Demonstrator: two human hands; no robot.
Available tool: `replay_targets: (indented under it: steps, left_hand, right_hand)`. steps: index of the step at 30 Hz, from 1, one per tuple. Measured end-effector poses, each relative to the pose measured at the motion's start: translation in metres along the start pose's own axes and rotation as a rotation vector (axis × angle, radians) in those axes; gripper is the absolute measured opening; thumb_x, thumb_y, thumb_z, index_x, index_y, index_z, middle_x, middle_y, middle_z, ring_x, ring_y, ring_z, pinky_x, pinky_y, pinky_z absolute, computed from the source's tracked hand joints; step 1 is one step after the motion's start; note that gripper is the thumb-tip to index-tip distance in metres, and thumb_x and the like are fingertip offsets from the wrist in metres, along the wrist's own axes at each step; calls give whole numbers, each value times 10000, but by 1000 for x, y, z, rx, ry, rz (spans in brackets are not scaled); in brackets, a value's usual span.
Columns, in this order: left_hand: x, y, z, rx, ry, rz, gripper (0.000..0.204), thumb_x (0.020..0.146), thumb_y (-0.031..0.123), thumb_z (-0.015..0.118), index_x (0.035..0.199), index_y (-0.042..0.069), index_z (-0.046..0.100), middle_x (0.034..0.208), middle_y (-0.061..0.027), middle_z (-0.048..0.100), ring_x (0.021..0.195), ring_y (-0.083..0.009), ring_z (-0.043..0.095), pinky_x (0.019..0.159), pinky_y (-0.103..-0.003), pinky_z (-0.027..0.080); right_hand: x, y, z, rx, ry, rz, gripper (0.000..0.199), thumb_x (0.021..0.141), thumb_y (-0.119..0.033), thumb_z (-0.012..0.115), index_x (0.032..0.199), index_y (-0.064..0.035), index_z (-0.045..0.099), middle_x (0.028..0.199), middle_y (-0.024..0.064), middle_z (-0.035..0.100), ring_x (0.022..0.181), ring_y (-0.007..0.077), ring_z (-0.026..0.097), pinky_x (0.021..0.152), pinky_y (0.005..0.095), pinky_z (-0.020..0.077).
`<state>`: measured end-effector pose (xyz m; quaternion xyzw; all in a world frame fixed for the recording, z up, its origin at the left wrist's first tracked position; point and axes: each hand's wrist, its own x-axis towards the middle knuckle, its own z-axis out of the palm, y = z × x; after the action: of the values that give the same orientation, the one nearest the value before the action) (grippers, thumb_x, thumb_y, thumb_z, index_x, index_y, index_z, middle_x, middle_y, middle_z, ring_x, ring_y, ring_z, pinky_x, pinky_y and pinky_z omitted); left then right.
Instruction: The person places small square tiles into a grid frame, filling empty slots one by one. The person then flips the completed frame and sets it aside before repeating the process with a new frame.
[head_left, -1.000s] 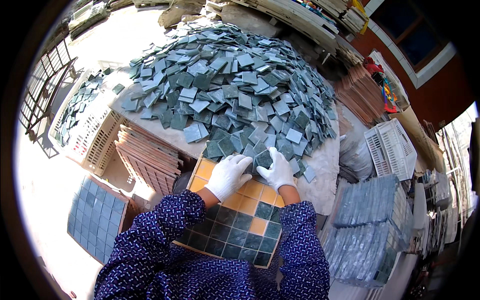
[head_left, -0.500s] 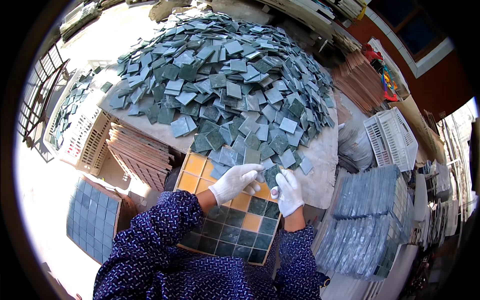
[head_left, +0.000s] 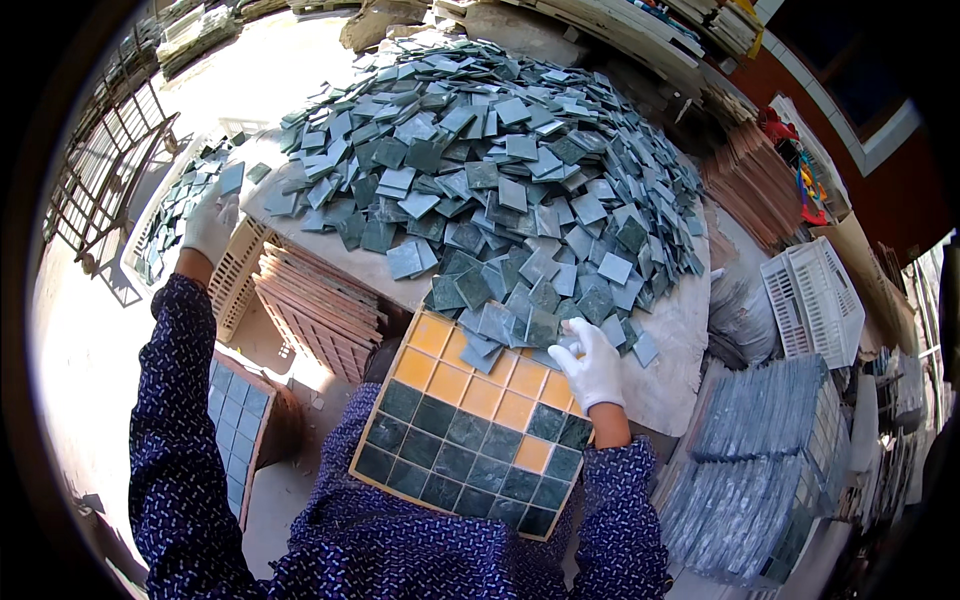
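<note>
At the left, my white-gloved left hand [head_left: 210, 228] reaches out over a cream plastic crate [head_left: 243, 262]. A small square tile [head_left: 231, 178] shows at its fingertips, apparently gripped. My gloved right hand [head_left: 590, 365] pinches a dark green square tile [head_left: 542, 327] between thumb and fingers, at the near edge of the tile pile [head_left: 480, 175]. Below lies a gridded board [head_left: 430, 340], orange-yellow in its uncovered squares. Dark green tiles [head_left: 455, 460] fill most of its nearer rows, with one orange square among them. Several loose tiles overlap its far edge.
Reddish-brown boards [head_left: 315, 305] stand stacked left of the gridded board. A tiled panel [head_left: 237, 415] leans nearer me. On the right are wrapped tile stacks [head_left: 750, 500], white baskets [head_left: 815, 300] and more brown boards [head_left: 752, 185]. A metal rack [head_left: 105, 180] stands far left.
My left hand has swung from above the gridded board out to the crate at far left, a tile at its fingers. My right hand stays near the board's far edge, holding its tile.
</note>
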<state>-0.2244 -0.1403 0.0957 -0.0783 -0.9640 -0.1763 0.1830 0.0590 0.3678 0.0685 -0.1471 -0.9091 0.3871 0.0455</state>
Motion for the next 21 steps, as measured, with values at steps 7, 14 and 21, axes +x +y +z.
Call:
replay_targets:
  steps: [7, 14, 21]
  left_hand:
    - [18, 67, 24, -1431, -204, -344, 434, 957, 268, 569, 1293, -1, 511, 1153, -89, 616, 893, -144, 606, 747, -248, 497]
    - [-145, 283, 79, -705, -412, 800, 148, 827, 141, 657, 955, 67, 664, 1023, -88, 646, 954, -291, 615, 834, -373, 501]
    - [-153, 330, 117, -394, -372, 837, 316, 776, 185, 686, 1072, 109, 604, 1018, -68, 560, 919, -283, 570, 812, -384, 486]
  right_hand:
    - [17, -3, -1, -468, -47, -184, 644, 725, -265, 778, 1291, -104, 516, 1289, 143, 537, 1112, 334, 572, 926, 406, 482]
    - [-88, -5, 4, -617, -244, -138, 626, 734, -349, 761, 1256, -102, 520, 1171, 110, 552, 1026, 298, 606, 825, 401, 519]
    - [-145, 17, 27, -521, -146, -171, 484, 794, -286, 717, 1213, -104, 558, 1056, 96, 540, 952, 278, 591, 795, 374, 507]
